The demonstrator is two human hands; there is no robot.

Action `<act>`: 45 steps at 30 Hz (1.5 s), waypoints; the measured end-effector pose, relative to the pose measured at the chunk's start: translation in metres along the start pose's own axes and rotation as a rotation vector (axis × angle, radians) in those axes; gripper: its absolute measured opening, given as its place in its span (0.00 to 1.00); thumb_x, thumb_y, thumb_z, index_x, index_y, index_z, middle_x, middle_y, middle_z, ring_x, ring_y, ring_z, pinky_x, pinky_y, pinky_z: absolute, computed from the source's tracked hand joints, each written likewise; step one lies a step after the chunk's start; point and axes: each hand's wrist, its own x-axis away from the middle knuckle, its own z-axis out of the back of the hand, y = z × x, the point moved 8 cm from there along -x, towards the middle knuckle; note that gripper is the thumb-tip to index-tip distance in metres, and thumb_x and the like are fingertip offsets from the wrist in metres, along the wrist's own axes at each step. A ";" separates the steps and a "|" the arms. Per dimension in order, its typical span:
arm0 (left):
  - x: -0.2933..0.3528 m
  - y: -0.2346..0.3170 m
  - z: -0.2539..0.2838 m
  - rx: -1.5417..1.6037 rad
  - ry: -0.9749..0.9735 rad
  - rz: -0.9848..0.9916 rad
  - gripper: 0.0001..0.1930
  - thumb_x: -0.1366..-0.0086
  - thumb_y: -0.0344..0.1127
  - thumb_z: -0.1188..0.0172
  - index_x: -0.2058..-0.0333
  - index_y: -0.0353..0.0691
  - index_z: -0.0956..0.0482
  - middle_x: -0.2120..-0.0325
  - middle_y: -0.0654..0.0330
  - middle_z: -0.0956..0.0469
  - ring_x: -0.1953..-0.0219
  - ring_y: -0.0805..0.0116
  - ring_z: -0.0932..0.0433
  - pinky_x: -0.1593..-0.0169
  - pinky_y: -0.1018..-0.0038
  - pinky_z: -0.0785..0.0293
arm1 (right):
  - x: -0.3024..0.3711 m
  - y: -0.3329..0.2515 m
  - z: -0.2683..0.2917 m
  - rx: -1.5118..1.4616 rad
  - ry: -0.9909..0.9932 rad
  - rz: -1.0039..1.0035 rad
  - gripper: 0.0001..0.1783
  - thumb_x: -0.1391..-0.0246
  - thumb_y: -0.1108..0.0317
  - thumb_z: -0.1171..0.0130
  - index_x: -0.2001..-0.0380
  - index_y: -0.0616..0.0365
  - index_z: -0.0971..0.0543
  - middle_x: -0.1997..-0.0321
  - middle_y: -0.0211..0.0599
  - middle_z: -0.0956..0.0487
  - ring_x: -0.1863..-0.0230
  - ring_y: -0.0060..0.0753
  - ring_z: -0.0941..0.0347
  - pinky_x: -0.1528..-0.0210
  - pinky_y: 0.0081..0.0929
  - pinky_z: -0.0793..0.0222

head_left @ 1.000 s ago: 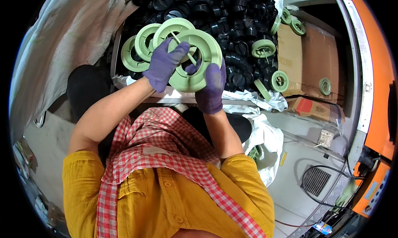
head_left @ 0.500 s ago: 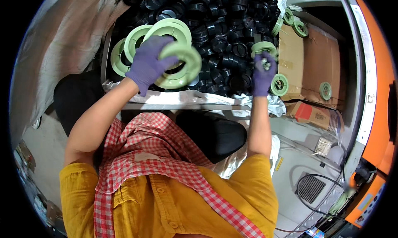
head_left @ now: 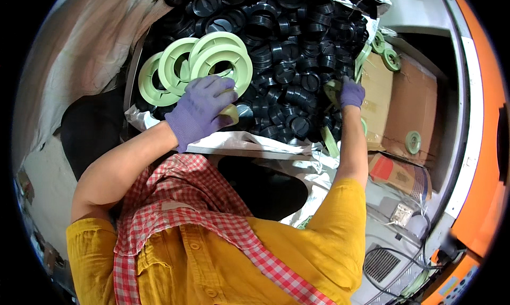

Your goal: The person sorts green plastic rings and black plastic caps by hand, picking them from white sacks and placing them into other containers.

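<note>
"Green rings (head_left: pixel 200 65) first: where do they lie, starting from the side near the person?"

"Just past the white liner (head_left: pixel 234 141) comes the left hand (head_left: pixel 204 108), its fingers over the near edge of the front ring (head_left: pixel 240 74). A yellowish-green piece (head_left: pixel 229 115) peeks out beneath them (mostly hidden, so I won't put a name to it)."

"Is that grip pinching it?"

"I can't tell; the back of the hand covers too much. Beyond it, four large rings overlap on the left part of the black threaded caps (head_left: pixel 300 125)."

"And what's changed?"

"Unlike a second ago, the hands no longer share one ring; they're well apart, and the front ring overlaps the one behind it. To me that means the work is split between two spots."

"The right hand (head_left: pixel 351 92)?"

"Out at the right side of the caps, beside a dull green piece (head_left: pixel 333 90). Its grip is unclear too: I can't see whether it's closed on anything. Farther out, brown cardboard (head_left: pixel 414 98) bears a small green ring (head_left: pixel 413 142)."
</note>
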 end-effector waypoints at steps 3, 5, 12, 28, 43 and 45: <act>-0.005 0.007 0.016 0.161 0.193 -0.085 0.19 0.56 0.34 0.34 0.64 0.37 0.26 0.63 0.52 0.26 0.62 0.52 0.26 0.58 0.63 0.29 | 0.045 0.033 0.056 -0.486 -0.010 -0.324 0.30 0.66 0.50 0.35 0.57 0.48 0.26 0.58 0.45 0.23 0.57 0.51 0.26 0.53 0.38 0.32; -0.004 0.005 0.009 0.327 0.076 -0.030 0.21 0.49 0.36 0.37 0.56 0.37 0.29 0.57 0.50 0.27 0.58 0.51 0.26 0.55 0.63 0.28 | 0.081 0.031 0.079 -1.028 0.143 -0.395 0.26 0.62 0.56 0.34 0.59 0.56 0.27 0.63 0.42 0.23 0.63 0.40 0.26 0.58 0.30 0.31; -0.003 0.000 0.012 1.178 0.160 0.462 0.34 0.44 0.32 0.39 0.41 0.36 0.44 0.56 0.56 0.28 0.54 0.70 0.27 0.49 0.73 0.30 | 0.215 -0.146 0.191 -2.372 -0.162 -0.061 0.25 0.52 0.71 0.41 0.49 0.58 0.33 0.59 0.34 0.28 0.57 0.28 0.29 0.53 0.24 0.32; 0.010 -0.032 -0.014 1.355 0.165 0.615 0.24 0.43 0.33 0.38 0.50 0.33 0.35 0.66 0.59 0.22 0.65 0.76 0.22 0.62 0.81 0.26 | 0.215 -0.234 0.199 -2.799 -0.064 0.015 0.35 0.44 0.49 0.51 0.41 0.60 0.41 0.41 0.43 0.34 0.42 0.39 0.36 0.39 0.36 0.41; 0.005 -0.063 0.002 1.468 0.493 0.791 0.15 0.38 0.38 0.42 0.57 0.36 0.26 0.65 0.61 0.23 0.67 0.75 0.25 0.63 0.80 0.28 | 0.187 -0.227 0.190 -2.940 -0.122 -0.060 0.35 0.43 0.36 0.64 0.50 0.58 0.36 0.57 0.29 0.27 0.55 0.26 0.31 0.51 0.29 0.32; -0.001 -0.073 0.022 1.293 0.568 0.737 0.15 0.38 0.39 0.42 0.56 0.37 0.26 0.64 0.62 0.24 0.65 0.74 0.25 0.61 0.79 0.28 | 0.185 -0.191 0.137 -2.203 0.085 0.000 0.26 0.43 0.46 0.51 0.54 0.58 0.34 0.58 0.33 0.27 0.58 0.25 0.30 0.53 0.27 0.31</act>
